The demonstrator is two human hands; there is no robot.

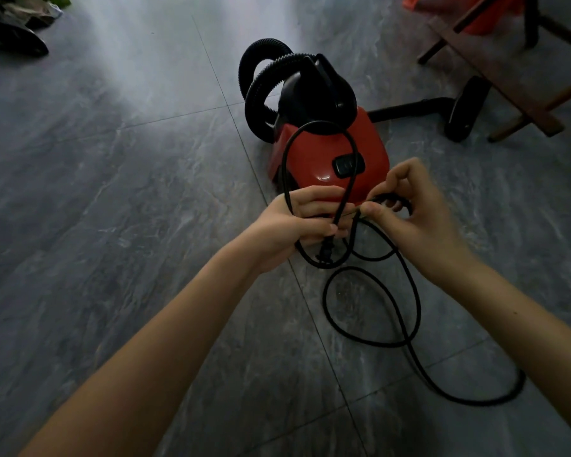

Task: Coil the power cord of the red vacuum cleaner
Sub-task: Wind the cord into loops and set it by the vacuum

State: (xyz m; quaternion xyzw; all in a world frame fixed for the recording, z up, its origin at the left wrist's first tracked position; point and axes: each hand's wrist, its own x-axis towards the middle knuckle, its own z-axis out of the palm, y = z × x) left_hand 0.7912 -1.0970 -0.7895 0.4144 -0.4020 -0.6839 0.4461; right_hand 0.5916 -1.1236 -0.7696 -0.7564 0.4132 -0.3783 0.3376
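L hand (pixel 297 222): fingers curled round cord (pixel 418 305), thumb on top; grips one loop where its strands cross the palm.
R hand (pixel 419 212): thumb + forefinger pinch cord just right of L hand; other fingers curled, a short arc of cord runs under them.
Hands: close together, nearly touching, held above floor (pixel 112 192), in front of vac (pixel 314 153).
Cord loop: rises from L hand as a tall oval in front of vac's red body; its lower bend hangs below L hand.
Plug (pixel 323 254): dangles just under L hand, at the loop's lower bend.
Slack: from R hand cord drops to floor, makes one round loop beneath the hands, crosses itself, then sweeps right in a wide curve under R forearm; far end hidden there.
Vac: red body, black top, sits on floor just beyond hands, partly covered by them.
Hose (pixel 261 80): black, ribbed, arcs in two hoops at vac's left.
Wand (pixel 409 108): black tube low at vac's right, ends in floor head (pixel 468 107).
Wood frame (pixel 508 80): top right, beside floor head.
Floor: grey marbled tiles, thin joints.
Top-left corner: dark items (pixel 14 41), too dim to tell.
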